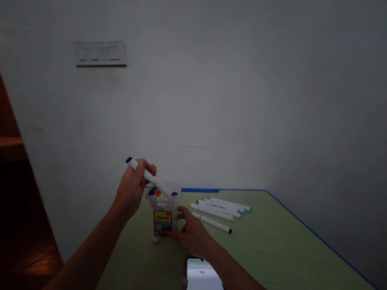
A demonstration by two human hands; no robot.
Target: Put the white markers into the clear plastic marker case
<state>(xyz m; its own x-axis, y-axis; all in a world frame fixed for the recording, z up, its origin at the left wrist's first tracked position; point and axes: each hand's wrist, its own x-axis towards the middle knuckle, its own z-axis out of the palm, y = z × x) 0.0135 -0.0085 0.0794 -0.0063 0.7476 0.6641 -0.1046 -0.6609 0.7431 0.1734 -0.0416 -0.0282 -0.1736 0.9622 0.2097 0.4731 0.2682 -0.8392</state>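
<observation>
- Nearest, a phone (205,285) lies face up on the green table (292,265), its pale screen showing large dark digits; part of it is masked by blocky pixels, and the right forearm passes just beside it.
- Beyond the phone stands the clear container (165,204), upright on the table towards its left side. It is see-through plastic with a yellow, dark and blue label on the front; purple, orange and green marker ends show at its mouth.
- The right hand (194,231) reaches in from the right, curved partway open around the container's right side, with one digit along the lower front by the label and the others at the side.
- Above the container's mouth slants a white marker (153,178), its black end up and to the left, its pale end down and to the right; whether that lower end is inside cannot be told.
- The left hand (131,189) is raised, its thumb and fingers pinched closed on that marker's barrel.
- Right of the container lies a black-ended marker (215,224), and just past it a loose bunch of markers (220,209) with yellow, blue and green ends.
- Behind is the grey wall (224,95), bearing a switch panel (100,54) at upper left.
</observation>
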